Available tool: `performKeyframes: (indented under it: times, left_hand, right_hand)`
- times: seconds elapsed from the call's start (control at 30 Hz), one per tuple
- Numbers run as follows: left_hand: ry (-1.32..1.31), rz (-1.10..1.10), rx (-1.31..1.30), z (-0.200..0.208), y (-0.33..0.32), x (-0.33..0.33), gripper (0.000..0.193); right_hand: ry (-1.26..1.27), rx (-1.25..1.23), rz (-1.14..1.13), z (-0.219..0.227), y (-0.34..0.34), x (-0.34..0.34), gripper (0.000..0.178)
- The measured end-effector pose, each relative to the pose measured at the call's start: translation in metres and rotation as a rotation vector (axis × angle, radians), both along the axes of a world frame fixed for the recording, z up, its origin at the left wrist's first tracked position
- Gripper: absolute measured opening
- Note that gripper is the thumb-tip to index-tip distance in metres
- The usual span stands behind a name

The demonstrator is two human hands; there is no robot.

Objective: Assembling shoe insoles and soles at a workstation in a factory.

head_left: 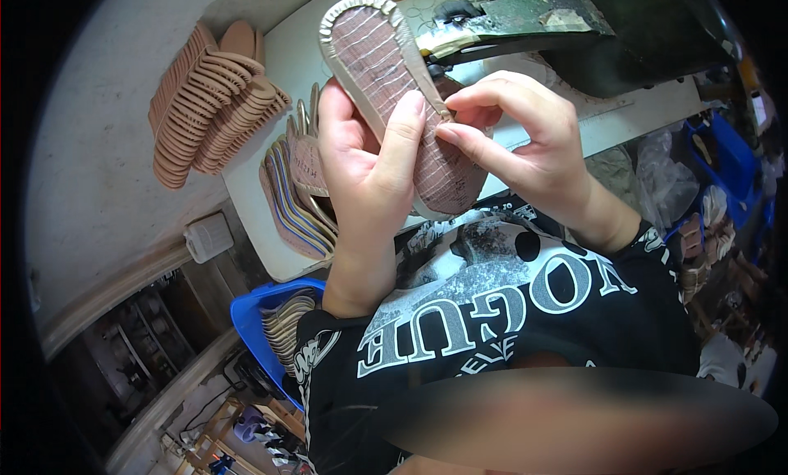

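A brown shoe insole [373, 52] with a pale gold wrapped edge is held up over the near side of the table, its underside toward me. Thread-like pale lines cross its surface, and the binding is gathered in pleats around the far rounded end. My left hand [369, 159] is closed around its left side, thumb pressed flat on the face. At its right edge, the thumb and index finger of my right hand [533, 126] pinch the gold binding near the middle. The right hand's other fingers are curled and partly hidden.
On the white table [254, 184] stand finished-looking insoles [287, 200] at left and a worn green machine [533, 15] at the back right. Stacked tan soles [193, 106] lie farther left. A blue crate [250, 311] holds more insoles; at right are a blue basket [726, 159] and clear plastic [661, 175].
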State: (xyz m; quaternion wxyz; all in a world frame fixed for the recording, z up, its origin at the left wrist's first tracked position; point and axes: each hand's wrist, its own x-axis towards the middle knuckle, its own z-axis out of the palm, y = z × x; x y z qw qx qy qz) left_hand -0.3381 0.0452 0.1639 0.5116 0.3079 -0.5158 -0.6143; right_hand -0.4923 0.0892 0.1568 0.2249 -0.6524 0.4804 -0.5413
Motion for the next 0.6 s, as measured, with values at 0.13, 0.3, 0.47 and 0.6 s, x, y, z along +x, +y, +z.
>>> performKeyframes:
  times: [0.13, 0.3, 0.47, 0.6]
  left_hand:
    - [-0.086, 0.077, -0.108, 0.0, 0.003, -0.003, 0.036]
    - [-0.173, 0.166, -0.257, -0.002, 0.006, -0.004, 0.033]
    - [-0.367, 0.189, -0.397, 0.007, 0.014, -0.005, 0.028]
    - [-0.305, 0.189, -0.363, 0.0, 0.012, -0.008, 0.032]
  right_hand:
    - [0.4, -0.149, -0.037, 0.007, -0.005, -0.007, 0.013]
    - [0.757, -0.065, 0.006, 0.034, -0.006, -0.011, 0.011]
    - [0.838, -0.042, 0.072, 0.041, -0.01, -0.006, 0.01]
    - [0.662, -0.124, 0.028, 0.028, -0.019, -0.007, 0.011]
